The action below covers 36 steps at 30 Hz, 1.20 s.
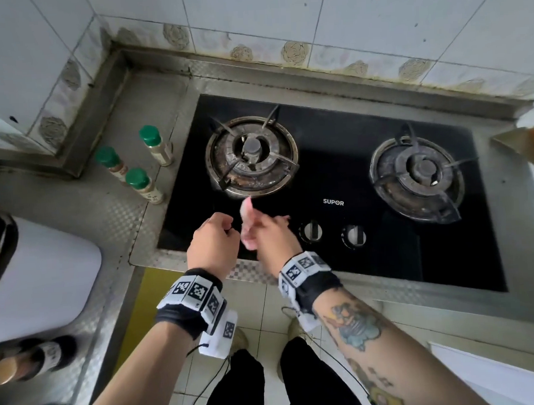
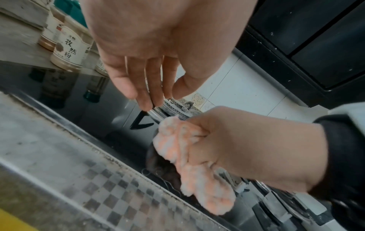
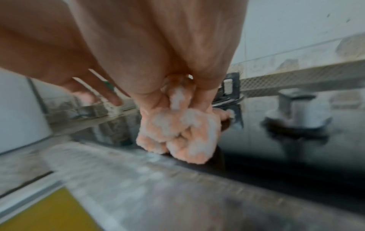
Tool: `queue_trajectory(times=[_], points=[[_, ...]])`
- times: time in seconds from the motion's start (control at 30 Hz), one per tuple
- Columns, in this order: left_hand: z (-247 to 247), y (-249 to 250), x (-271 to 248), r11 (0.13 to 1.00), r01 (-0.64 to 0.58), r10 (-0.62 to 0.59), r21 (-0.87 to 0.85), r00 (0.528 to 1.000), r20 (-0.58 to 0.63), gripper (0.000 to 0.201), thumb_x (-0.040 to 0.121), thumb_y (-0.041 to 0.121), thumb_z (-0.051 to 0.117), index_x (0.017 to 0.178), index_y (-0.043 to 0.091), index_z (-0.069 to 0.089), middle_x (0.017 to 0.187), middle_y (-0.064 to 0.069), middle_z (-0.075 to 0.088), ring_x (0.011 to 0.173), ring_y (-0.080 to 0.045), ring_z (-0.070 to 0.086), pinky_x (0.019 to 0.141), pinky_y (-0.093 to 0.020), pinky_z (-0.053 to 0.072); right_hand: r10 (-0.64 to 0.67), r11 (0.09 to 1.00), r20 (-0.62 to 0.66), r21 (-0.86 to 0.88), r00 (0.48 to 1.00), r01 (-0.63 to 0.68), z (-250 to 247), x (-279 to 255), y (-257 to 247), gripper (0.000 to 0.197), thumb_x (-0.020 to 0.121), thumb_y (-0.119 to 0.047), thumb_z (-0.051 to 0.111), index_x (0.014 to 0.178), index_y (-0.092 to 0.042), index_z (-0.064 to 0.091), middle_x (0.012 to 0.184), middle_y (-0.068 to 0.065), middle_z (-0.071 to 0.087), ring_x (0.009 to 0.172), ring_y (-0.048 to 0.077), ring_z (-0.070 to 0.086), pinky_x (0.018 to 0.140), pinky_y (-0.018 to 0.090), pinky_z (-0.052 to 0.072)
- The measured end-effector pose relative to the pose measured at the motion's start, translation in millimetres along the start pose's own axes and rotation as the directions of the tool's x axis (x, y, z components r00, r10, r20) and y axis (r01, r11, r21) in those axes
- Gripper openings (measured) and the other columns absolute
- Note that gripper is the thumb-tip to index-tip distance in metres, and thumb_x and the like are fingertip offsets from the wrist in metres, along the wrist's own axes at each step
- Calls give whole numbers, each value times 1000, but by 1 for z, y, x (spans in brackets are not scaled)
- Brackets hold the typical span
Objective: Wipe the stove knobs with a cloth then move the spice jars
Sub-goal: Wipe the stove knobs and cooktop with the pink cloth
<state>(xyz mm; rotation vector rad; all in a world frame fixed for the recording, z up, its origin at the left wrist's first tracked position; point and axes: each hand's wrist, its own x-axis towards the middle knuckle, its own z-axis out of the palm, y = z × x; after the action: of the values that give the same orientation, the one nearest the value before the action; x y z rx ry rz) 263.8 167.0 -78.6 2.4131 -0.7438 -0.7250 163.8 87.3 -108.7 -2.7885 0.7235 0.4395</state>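
A pink and white fluffy cloth [image 1: 247, 226] is bunched in my right hand [image 1: 272, 234], which grips it just above the front left of the black glass hob [image 1: 335, 174]. The wrist views show the cloth [image 2: 177, 140] [image 3: 177, 132] squeezed in the fist. Two round knobs [image 1: 312, 231] [image 1: 354, 235] sit right of that hand, untouched. My left hand [image 1: 214, 237] hovers beside the cloth, fingers [image 2: 145, 100] hanging nearly straight and holding nothing. Three green-capped spice jars [image 1: 156, 144] [image 1: 112, 162] [image 1: 142, 184] stand on the steel counter left of the hob.
Two gas burners [image 1: 252, 155] [image 1: 417, 171] with pan supports take up the back of the hob. A white appliance [image 1: 40, 276] and a dark bottle [image 1: 35, 360] stand on the counter at left. Tiled walls close off the back and left.
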Motion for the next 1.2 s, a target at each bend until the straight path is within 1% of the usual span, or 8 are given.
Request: queue_trajectory(times=[0.17,0.3,0.5,0.57,0.63,0.7,0.8,1.2], points=[[7,7,-2,1000,-18,18,21,1000,4,25,85,19,50,107,20,63,103,-2,70,97,-27,63,82,-38,53,-71,997,4,-27,997,71,33,-28,9,40,88,-15,54,127,-8,54,133,8,52,122,29,44,106,52,32],[19,21,-6,999,-30,29,31,999,32,31,85,19,50,113,22,62,110,2,69,101,-24,62,86,-37,51,100,917,-101,395,990,-52,42,-81,47,29,86,-8,58,113,-16,66,119,-1,61,114,18,52,107,29,32],[31,35,-9,997,-68,65,32,995,78,32,84,19,48,114,23,61,112,4,68,103,-23,62,87,-39,52,652,546,-117,758,750,-357,-27,-111,107,25,91,-16,44,85,-21,67,96,-4,65,70,14,63,53,13,43],[33,37,-12,997,-73,70,35,994,84,32,85,18,48,114,22,61,113,4,68,104,-22,61,86,-37,51,597,519,-53,786,800,-335,-40,-89,130,17,89,-20,44,78,-20,57,85,1,62,74,14,63,55,15,41],[33,37,-15,996,-76,72,40,994,86,33,85,18,48,115,22,60,114,4,67,104,-21,61,85,-35,51,287,678,22,702,958,-219,-36,-60,143,9,84,-18,54,87,-25,53,85,4,61,86,23,66,57,23,46],[32,36,-17,995,-84,79,51,993,89,32,86,18,48,115,22,61,114,4,67,104,-21,61,85,-34,51,401,763,174,480,899,-434,-33,-41,144,27,82,-16,61,109,-16,58,102,13,62,101,32,62,71,30,50],[31,32,-19,994,-93,87,63,992,96,32,86,19,49,116,22,61,115,4,66,104,-21,61,85,-35,51,488,844,-25,266,872,-465,-26,-34,122,31,86,-16,59,116,-12,60,121,13,57,111,33,52,91,34,46],[55,64,-27,979,-195,180,56,963,201,35,85,18,49,118,23,60,120,4,65,108,-21,61,91,-42,52,416,850,-96,395,904,-349,29,-95,91,30,80,-1,58,109,-9,61,112,5,53,96,25,54,77,29,41]])
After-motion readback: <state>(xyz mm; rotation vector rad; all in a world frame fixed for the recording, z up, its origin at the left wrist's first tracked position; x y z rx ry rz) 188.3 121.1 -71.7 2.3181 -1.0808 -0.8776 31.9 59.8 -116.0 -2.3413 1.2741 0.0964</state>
